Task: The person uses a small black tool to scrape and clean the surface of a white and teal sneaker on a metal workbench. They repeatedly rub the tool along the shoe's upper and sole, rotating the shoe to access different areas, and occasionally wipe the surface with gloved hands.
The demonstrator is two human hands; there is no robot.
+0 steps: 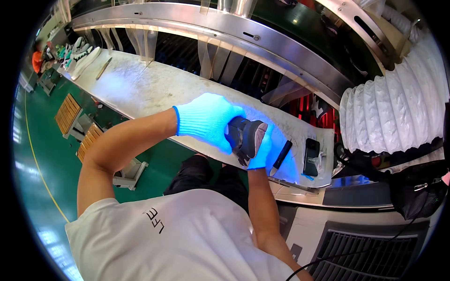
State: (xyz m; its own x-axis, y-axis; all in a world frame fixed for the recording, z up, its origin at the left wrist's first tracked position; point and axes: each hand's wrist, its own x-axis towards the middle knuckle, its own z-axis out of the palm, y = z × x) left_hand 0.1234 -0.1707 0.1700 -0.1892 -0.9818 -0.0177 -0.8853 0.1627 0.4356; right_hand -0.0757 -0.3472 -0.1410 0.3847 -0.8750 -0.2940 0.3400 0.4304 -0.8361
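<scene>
A dark grey shoe (242,136) with a paler sole is held up between my two hands, over the near edge of the long white worktable (154,84). My left hand (206,119), in a knitted glove lit bright blue, is closed round one end of the shoe. On its other side my right hand (261,152), gloved likewise, grips the shoe; most of its fingers are hidden behind it. Just right of that hand lies a black-handled tool (282,156) with a pale tip. Beyond it is a dark phone (311,157) with a small clear plastic piece beside it.
A metal-framed conveyor (197,21) with hanging clear strips runs behind the table. White ribbed ducting (393,103) bulges at the right, above a black bag (419,187). Several shoes (77,54) and a thin tool (103,69) lie far left. Wooden-topped stools (68,112) stand on green floor.
</scene>
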